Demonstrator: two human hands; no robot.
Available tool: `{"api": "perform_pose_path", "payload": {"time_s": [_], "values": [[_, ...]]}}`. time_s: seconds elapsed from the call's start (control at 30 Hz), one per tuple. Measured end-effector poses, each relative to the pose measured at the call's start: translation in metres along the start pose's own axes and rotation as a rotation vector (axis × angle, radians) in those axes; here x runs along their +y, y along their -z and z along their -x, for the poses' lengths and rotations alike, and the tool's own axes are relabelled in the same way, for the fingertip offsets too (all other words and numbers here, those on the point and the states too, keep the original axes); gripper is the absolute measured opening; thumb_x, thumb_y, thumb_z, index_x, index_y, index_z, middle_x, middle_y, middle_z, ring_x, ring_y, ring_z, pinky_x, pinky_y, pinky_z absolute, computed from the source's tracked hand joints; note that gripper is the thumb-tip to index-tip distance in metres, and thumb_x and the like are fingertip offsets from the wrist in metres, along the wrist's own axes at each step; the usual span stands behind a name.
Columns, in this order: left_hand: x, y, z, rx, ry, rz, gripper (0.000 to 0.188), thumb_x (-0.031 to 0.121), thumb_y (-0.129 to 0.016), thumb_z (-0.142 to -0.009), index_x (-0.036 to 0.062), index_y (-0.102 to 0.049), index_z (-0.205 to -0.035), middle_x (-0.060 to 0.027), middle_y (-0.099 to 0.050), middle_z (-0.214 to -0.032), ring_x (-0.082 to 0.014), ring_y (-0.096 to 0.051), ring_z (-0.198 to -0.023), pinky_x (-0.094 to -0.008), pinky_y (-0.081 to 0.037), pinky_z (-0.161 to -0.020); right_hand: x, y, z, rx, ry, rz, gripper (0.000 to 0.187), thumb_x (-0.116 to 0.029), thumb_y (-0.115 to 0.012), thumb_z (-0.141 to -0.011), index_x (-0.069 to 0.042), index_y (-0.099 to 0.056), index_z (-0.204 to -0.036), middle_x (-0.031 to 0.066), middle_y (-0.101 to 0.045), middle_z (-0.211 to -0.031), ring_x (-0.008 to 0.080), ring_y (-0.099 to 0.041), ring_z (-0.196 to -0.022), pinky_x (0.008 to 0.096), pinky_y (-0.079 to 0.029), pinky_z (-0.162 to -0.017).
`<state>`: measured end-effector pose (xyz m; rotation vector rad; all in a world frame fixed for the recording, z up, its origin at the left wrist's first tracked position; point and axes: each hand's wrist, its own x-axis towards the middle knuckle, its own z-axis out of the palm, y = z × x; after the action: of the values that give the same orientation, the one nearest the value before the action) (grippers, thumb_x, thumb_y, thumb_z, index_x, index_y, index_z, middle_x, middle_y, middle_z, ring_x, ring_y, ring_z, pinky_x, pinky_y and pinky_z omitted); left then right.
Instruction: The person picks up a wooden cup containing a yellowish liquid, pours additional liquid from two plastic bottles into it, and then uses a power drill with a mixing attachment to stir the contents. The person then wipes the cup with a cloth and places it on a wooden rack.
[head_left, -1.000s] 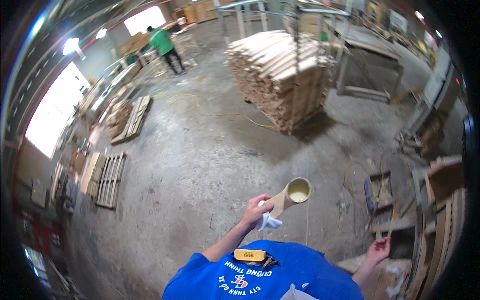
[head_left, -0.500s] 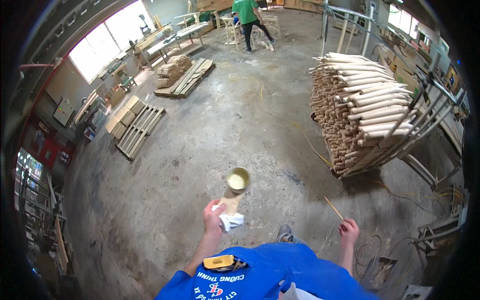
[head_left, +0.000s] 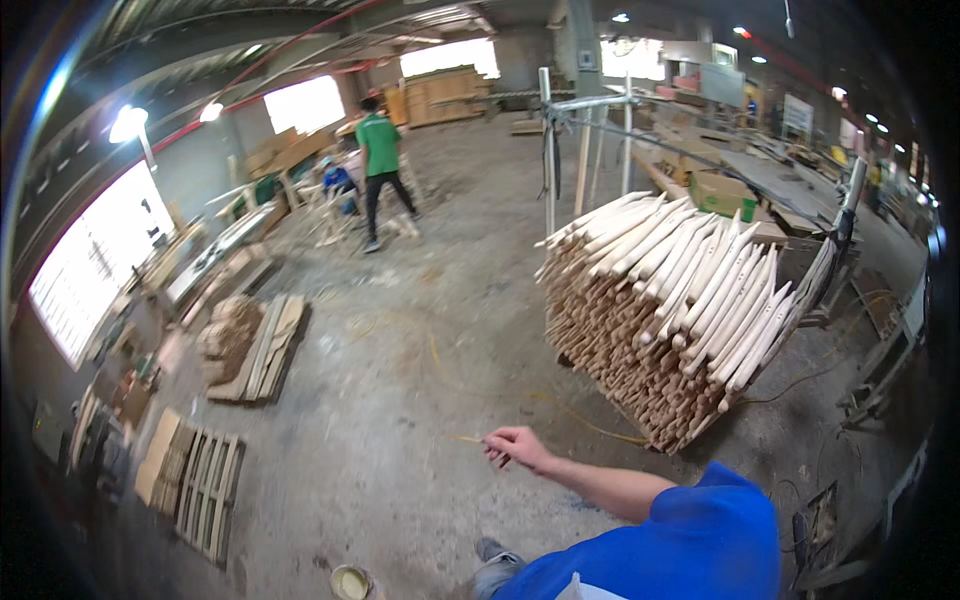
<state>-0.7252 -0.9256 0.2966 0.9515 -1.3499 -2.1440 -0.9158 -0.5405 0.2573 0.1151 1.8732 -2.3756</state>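
One hand point(head_left: 518, 445) pinching thin stick point(head_left: 468, 438)

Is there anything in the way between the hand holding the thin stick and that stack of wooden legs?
Nothing standing. Between the right hand with its thin stick and the stack of wooden legs, only a yellow cord lies on the floor.

We see dusty concrete floor point(head_left: 400, 400) bearing stack of turned wooden legs point(head_left: 680, 320), pallet point(head_left: 205, 490), plank pile point(head_left: 262, 345), small pot point(head_left: 350, 582)
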Motion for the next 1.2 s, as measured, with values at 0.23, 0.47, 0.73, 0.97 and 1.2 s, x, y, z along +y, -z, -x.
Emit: {"api": "perform_pose_path", "payload": {"time_s": [0.23, 0.47, 0.73, 0.97, 1.2], "values": [[0.067, -0.125, -0.144, -0.134, 0.031, 0.035, 0.031, 0.011, -0.064, -0.090, 0.0017, -0.059, -0.120, -0.0149, -0.068, -0.109, -0.0309, -0.069, -0.095, -0.0487, -0.059, -0.081, -0.027, -0.094, -0.145, 0.070, -0.137, -0.081, 0.021, -0.005, -0.065, -0.094, -0.002, -0.060, -0.114, 0.0133, -0.070, -0.093, 0.0190, -0.069, -0.073, 0.0329, -0.058, -0.062], [0.024, -0.182, -0.208, -0.458, 0.074, 0.094, 0.031, 0.016, -0.064, -0.096, 0.0046, -0.061, -0.125, -0.0066, -0.069, -0.103, -0.0156, -0.068, -0.088, -0.0326, -0.056, -0.077, -0.006, -0.206, -0.242, -0.393, -0.375, -0.181, 0.025, -0.009, -0.067, -0.088, -0.004, -0.054, -0.109, 0.0126, -0.068, -0.090, 0.0175, -0.063, -0.060, 0.0280, -0.051, -0.050], [-0.001, -0.171, -0.113, 0.113, -0.050, 0.215, 0.038, 0.006, -0.063, -0.089, 0.0032, -0.061, -0.126, -0.0053, -0.067, -0.110, -0.0137, -0.064, -0.099, -0.0296, -0.050, -0.086, 0.060, -0.296, -0.220, -1.315, -0.570, -0.134, 0.033, -0.017, -0.062, -0.094, 0.002, -0.057, -0.120, 0.0140, -0.067, -0.109, 0.0258, -0.068, -0.096, 0.0410, -0.058, -0.079], [-0.003, -0.094, -0.010, 0.591, -0.211, 0.394, 0.038, 0.003, -0.065, -0.086, 0.0014, -0.064, -0.124, -0.0066, -0.068, -0.117, -0.0156, -0.061, -0.110, -0.0283, -0.045, -0.098, 0.092, -0.367, -0.080, -1.804, -0.767, 0.143, 0.031, -0.013, -0.055, -0.096, 0.006, -0.060, -0.119, 0.0185, -0.068, -0.111, 0.0280, -0.069, -0.098, 0.0404, -0.058, -0.084], [0.017, 0.072, 0.077, 0.908, -0.355, 0.557, 0.027, 0.009, -0.067, -0.093, 0.0023, -0.065, -0.120, -0.0067, -0.070, -0.109, -0.0158, -0.066, -0.096, -0.0300, -0.053, -0.086, 0.150, -0.457, 0.112, -2.065, -0.756, 0.270, 0.021, -0.003, -0.053, -0.092, 0.002, -0.067, -0.106, 0.0100, -0.071, -0.100, 0.0177, -0.068, -0.085, 0.0340, -0.055, -0.070]]}}
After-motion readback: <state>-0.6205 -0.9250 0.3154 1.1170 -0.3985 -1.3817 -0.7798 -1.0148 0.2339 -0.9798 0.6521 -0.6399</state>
